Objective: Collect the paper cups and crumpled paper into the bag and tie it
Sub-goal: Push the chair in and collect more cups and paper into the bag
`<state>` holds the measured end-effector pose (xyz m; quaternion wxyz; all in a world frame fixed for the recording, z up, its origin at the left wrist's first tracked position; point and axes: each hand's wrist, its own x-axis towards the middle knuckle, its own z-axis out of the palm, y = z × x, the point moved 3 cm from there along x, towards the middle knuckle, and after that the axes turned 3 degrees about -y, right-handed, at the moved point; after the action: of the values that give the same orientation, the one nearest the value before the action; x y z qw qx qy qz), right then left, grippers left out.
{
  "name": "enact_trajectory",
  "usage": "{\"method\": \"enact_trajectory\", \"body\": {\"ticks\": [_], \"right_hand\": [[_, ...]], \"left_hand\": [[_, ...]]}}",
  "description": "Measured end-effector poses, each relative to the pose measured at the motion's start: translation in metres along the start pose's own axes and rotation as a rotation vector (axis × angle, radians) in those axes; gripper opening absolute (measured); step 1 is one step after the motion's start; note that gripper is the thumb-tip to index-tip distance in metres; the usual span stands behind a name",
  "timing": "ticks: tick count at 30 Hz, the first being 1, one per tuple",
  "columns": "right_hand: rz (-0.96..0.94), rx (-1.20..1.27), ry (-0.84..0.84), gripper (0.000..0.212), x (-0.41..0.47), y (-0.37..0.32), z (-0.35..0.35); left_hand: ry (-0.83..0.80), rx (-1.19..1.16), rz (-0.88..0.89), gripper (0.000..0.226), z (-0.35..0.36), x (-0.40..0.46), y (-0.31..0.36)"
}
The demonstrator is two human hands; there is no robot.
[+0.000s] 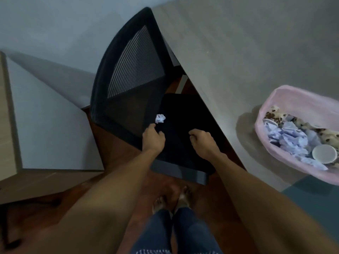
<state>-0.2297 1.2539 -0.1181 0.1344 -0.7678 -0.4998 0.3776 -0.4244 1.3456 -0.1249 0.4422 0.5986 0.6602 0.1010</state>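
Note:
A small white crumpled paper ball (160, 118) lies on the black seat of an office chair (183, 116). My left hand (154, 138) hovers just short of the ball, thumb and fingers apart, not touching it. My right hand (201, 142) is over the seat to the right, fingers curled in with nothing in them. On the grey table at the right stands an open pink bag (293, 92). It holds several crumpled papers (293, 136), a white paper cup (324, 154) and brown-spotted cups (275, 114).
The chair's mesh backrest (132, 70) rises on the far left side of the seat. The grey table's edge (211, 110) runs diagonally beside the chair. A light wooden cabinet (7, 116) stands at the left. My bare feet (172, 200) are on the reddish floor.

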Motion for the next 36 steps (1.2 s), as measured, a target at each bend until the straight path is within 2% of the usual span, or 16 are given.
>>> {"method": "enact_trajectory", "body": {"ticks": [3,7,12,16,18,20,22,25,28,30,33,36], "right_hand": [[-0.038,0.024,0.002,0.036,0.038,0.009,0.018],[-0.118,0.001,-0.029,0.038,0.100,0.026,0.055],[-0.194,-0.067,-0.093,0.050,0.182,0.047,0.101],[-0.309,-0.162,-0.174,0.065,0.238,0.052,0.138],[-0.302,-0.145,-0.198,0.071,0.263,0.049,0.156],[-0.290,-0.098,-0.208,0.079,0.283,0.042,0.173],[-0.276,-0.079,-0.170,0.073,0.297,0.036,0.186],[-0.293,-0.023,-0.109,0.048,0.308,0.032,0.195],[-0.274,0.055,-0.054,0.037,0.310,0.054,0.192],[-0.241,0.094,-0.015,0.034,0.279,0.052,0.166],[-0.179,0.122,0.045,0.037,0.222,0.041,0.112],[-0.116,0.144,0.094,0.032,0.162,0.029,0.058]], "left_hand": [[-0.056,-0.022,-0.104,0.051,0.037,0.017,-0.023],[-0.110,-0.061,-0.253,0.081,0.084,0.055,-0.061],[-0.024,-0.186,-0.349,0.096,0.128,0.106,-0.093],[0.040,-0.135,-0.459,0.107,0.153,0.140,-0.119],[0.050,-0.044,-0.514,0.095,0.159,0.150,-0.128],[0.060,0.053,-0.529,0.073,0.165,0.159,-0.134],[0.099,0.082,-0.544,0.060,0.166,0.162,-0.135],[0.128,0.081,-0.491,0.050,0.167,0.171,-0.138],[0.157,-0.036,-0.418,0.020,0.155,0.165,-0.131],[0.148,-0.069,-0.346,0.013,0.139,0.152,-0.118],[-0.010,-0.047,-0.157,0.038,0.115,0.127,-0.089],[-0.065,-0.055,-0.054,0.046,0.081,0.094,-0.045]]}}
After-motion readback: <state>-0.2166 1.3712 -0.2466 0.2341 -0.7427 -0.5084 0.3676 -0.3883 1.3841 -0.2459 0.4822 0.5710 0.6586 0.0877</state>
